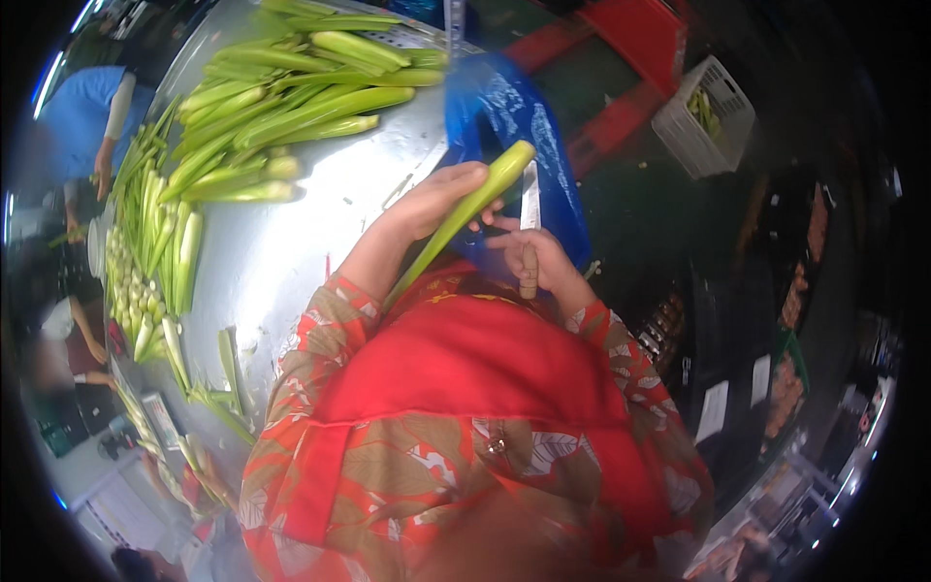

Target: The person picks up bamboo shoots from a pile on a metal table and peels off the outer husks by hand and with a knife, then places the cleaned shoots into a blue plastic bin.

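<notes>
My left hand (433, 201) is closed around a long green celery stalk (497, 179), whose pale thick end points up and to the right. Its thin end runs down in front of my red apron. My right hand (545, 254) grips a knife (530, 199) by its wooden handle, the blade pointing upward just right of the stalk. A few fingers of this hand reach out toward the left hand. Beyond both hands hangs a blue plastic bag (493, 82) at the table's edge.
On the metal table (325, 218) to my left lies a large pile of celery (310, 92), spread along its far and left sides. A white crate (706, 116) with green pieces stands at the far right, near a red frame (635, 44). Other people (92, 121) stand across the table.
</notes>
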Motion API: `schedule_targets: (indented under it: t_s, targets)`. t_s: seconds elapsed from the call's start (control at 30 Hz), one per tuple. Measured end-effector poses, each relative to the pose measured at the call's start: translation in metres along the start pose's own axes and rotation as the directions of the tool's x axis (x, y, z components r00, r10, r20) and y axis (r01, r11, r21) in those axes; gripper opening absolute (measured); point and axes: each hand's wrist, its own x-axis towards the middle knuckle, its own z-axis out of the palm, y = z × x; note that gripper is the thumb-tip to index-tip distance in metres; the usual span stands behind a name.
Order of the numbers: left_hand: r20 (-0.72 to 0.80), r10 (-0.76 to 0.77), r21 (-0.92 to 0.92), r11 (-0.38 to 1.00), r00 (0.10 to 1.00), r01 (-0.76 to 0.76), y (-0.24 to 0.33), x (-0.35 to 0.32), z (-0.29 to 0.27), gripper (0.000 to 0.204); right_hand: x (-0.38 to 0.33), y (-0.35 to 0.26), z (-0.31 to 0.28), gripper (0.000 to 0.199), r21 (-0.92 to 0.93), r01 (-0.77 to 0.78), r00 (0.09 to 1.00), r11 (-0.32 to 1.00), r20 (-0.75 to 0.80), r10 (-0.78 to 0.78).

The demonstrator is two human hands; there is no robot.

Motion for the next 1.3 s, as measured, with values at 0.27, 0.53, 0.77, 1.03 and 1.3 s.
schedule_targets:
  t_s: [0.27,0.53,0.77,1.03,1.3]
  targets:
    - [-0.195,-0.198,0.476,0.837,0.961,0.269,-0.046,0.033,-0.004,0.051,-0.011,-0.008,-0.012,0.036,-0.413,0.099,0.903,0.905,-0.345,-0.256]
    - [-0.208,-0.178,0.556,0.787,0.962,0.266,-0.051,0.020,-0.011,0.046,0.014,-0.012,-0.005,0.022,-0.751,0.155,0.872,0.642,-0.202,-0.447]
    - [-0.224,-0.043,0.661,0.727,0.974,0.184,-0.058,0.010,-0.014,0.044,0.021,-0.007,-0.004,0.021,-0.872,0.053,0.846,0.487,-0.220,-0.486]
    - [-0.178,0.092,0.738,0.671,0.980,0.071,-0.067,0.006,-0.023,0.039,0.021,-0.001,0.011,0.023,-0.873,0.011,0.830,0.488,-0.265,-0.492]
    - [-0.207,0.107,0.460,0.888,0.972,0.000,-0.036,-0.001,-0.021,0.033,0.015,0.058,-0.045,0.025,-0.878,-0.431,0.843,0.210,-0.474,-0.254]
